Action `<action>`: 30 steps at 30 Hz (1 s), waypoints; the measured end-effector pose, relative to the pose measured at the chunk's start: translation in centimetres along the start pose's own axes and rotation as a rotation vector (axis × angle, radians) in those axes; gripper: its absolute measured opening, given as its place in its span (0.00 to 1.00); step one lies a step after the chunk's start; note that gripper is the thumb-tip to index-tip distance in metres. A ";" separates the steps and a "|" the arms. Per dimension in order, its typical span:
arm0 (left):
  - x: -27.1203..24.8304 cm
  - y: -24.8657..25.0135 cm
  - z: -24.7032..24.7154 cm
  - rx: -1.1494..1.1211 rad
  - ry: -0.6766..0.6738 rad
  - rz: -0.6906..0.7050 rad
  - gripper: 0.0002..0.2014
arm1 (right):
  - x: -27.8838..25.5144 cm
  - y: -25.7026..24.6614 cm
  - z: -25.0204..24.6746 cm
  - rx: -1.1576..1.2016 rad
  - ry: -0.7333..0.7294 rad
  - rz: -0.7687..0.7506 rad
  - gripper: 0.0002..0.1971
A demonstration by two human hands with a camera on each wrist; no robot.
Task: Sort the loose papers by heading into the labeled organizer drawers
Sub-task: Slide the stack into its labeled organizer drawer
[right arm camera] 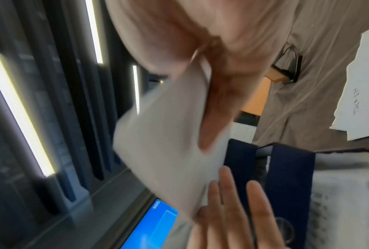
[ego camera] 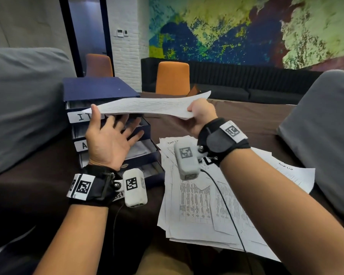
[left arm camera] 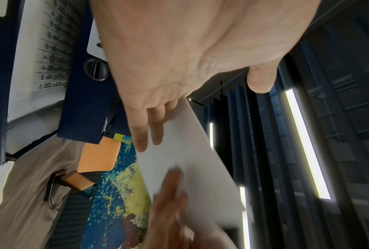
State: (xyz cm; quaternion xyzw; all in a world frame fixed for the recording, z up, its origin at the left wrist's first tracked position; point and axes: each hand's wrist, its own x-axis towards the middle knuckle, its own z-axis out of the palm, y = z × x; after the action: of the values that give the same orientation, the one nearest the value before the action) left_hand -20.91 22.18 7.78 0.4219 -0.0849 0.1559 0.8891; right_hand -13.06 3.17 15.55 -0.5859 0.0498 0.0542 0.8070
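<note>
Right hand (ego camera: pixel 202 114) pinching the sheet (ego camera: pixel 147 106) level, held just right of the organizer (ego camera: pixel 101 108), probably for filing. Left hand (ego camera: pixel 111 139) spread open beneath, steadying. Loose papers (ego camera: pixel 203 205) near right.

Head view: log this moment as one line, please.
right hand: grips held sheets | left hand: open, palm up beneath sheets | organizer: drawers pulled out | loose pile: unsorted on table
</note>
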 end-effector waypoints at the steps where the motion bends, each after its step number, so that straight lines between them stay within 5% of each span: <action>1: 0.0 -0.1 -0.1 -0.001 0.007 -0.002 0.41 | -0.2 0.1 1.1 -0.106 -0.040 -0.006 0.18; 6: 0.2 -0.5 0.1 -0.004 0.036 -0.038 0.38 | -1.5 0.6 4.1 -0.310 -0.452 0.157 0.16; 12: 0.9 -1.6 0.0 0.159 0.073 -0.067 0.33 | 0.7 2.4 1.8 -0.375 -0.376 0.062 0.17; 16: 1.2 -1.6 0.5 0.340 0.083 -0.014 0.14 | 1.5 3.8 0.5 -0.434 -0.345 0.021 0.15; 18: 2.4 -1.3 0.3 0.397 0.095 0.030 0.13 | 1.6 4.6 0.0 -0.440 -0.338 0.033 0.14; 23: 5.6 -0.3 -1.1 0.229 0.400 0.111 0.20 | 1.7 6.3 -1.0 -0.424 -0.330 0.056 0.14; 30: 5.7 -1.5 -0.5 0.386 0.296 0.069 0.10 | 1.8 7.6 -2.3 -0.504 -0.326 0.041 0.16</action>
State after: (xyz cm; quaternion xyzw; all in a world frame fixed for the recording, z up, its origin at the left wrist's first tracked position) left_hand -15.06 22.87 7.98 0.5535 0.0633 0.2595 0.7889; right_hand -12.48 3.36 7.42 -0.7501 -0.0836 0.1746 0.6324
